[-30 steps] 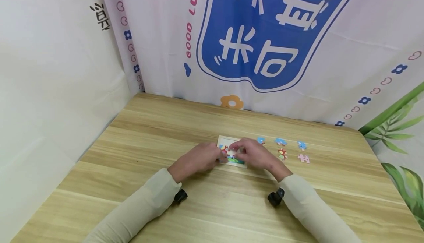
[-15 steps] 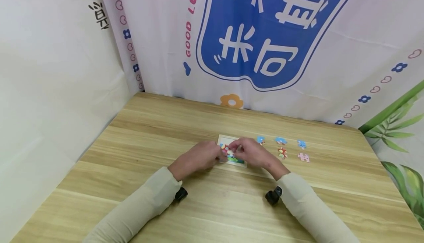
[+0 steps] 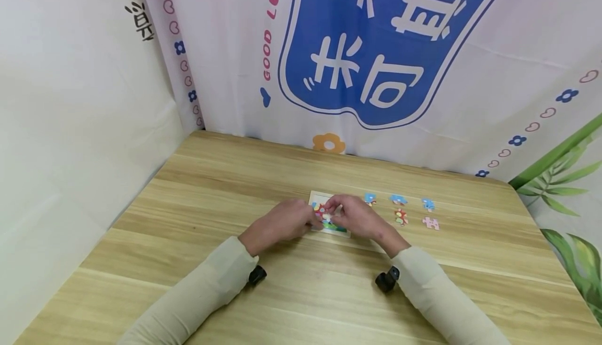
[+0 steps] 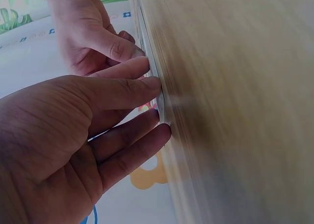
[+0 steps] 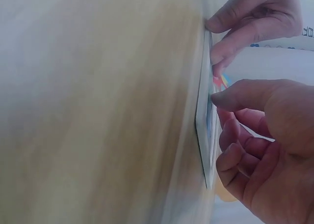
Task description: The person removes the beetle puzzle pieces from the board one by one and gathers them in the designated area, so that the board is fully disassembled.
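My left hand (image 3: pixel 284 220) and right hand (image 3: pixel 361 220) are at the table (image 3: pixel 305 298): left gripping the board (image 3: pixel 322 197) that lies between them; right narrow, any pinched piece hidden. Board: probably light, stiff, prone to slide; hold by the rim. Loose pieces (image 3: pixel 431 223): likely thin; lift by edges. Wrist views show the board's side; only the head view shows these pieces.
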`<state>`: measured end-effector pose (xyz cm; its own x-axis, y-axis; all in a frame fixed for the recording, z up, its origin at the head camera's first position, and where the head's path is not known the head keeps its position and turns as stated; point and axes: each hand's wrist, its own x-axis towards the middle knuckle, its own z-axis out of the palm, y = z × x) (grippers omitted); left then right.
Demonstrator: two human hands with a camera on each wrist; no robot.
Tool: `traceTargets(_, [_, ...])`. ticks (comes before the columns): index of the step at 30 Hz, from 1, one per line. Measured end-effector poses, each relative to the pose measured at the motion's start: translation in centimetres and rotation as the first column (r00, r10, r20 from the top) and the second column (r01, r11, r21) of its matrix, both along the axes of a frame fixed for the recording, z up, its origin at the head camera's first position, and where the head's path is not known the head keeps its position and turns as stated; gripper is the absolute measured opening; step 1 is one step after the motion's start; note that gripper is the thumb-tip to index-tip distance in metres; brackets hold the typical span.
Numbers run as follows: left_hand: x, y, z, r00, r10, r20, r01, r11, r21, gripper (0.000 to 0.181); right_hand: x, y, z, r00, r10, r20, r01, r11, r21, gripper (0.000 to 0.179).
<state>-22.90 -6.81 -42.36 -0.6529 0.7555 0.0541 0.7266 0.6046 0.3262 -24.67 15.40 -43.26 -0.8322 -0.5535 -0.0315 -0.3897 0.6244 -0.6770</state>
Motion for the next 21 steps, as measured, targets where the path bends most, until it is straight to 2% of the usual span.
traceTargets(6, [0.07,0.02,0.04,1.0,-0.003,0.006,0.004,1.0,-0.003,0.021,-0.13,-0.18,-0.37,0.999,-0.029,-0.03,0.029,1.0,0.007,0.009])
traceTargets(21, [-0.15,0.0,-0.06,1.0,0.0,0.0,0.0,1.0,-0.012,0.023,-0.29,-0.84,-0.59,0.99,-0.126,-0.065,0.123,0.992,-0.037,0.011])
